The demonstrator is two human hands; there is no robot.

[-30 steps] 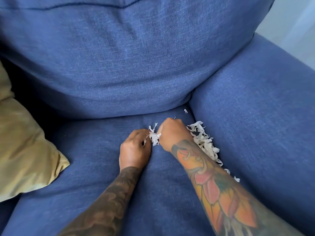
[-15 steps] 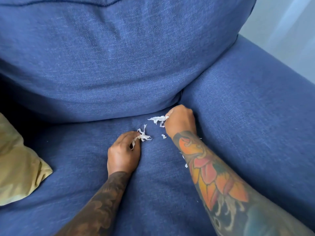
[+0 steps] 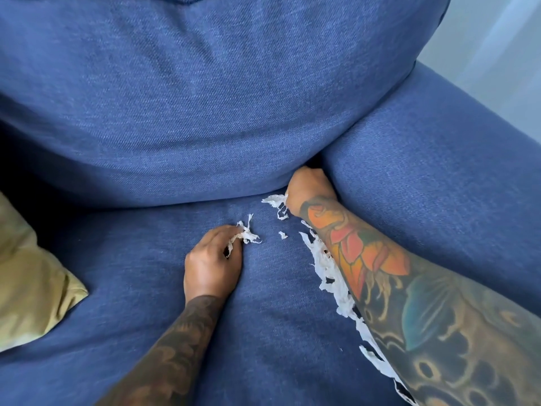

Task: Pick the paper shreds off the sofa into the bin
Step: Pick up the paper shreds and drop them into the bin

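Where denim-weave sofa (image 3: 292, 332) dips, hands (image 3: 212, 265) pinch crinkled shreds (image 3: 247, 234).

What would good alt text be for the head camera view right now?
Two tattooed arms reach over a blue sofa seat; the left hand pinches a clump of paper shreds and the right hand grips more by the armrest. A trail of shreds lies along the right forearm, and a yellow cushion sits at left.
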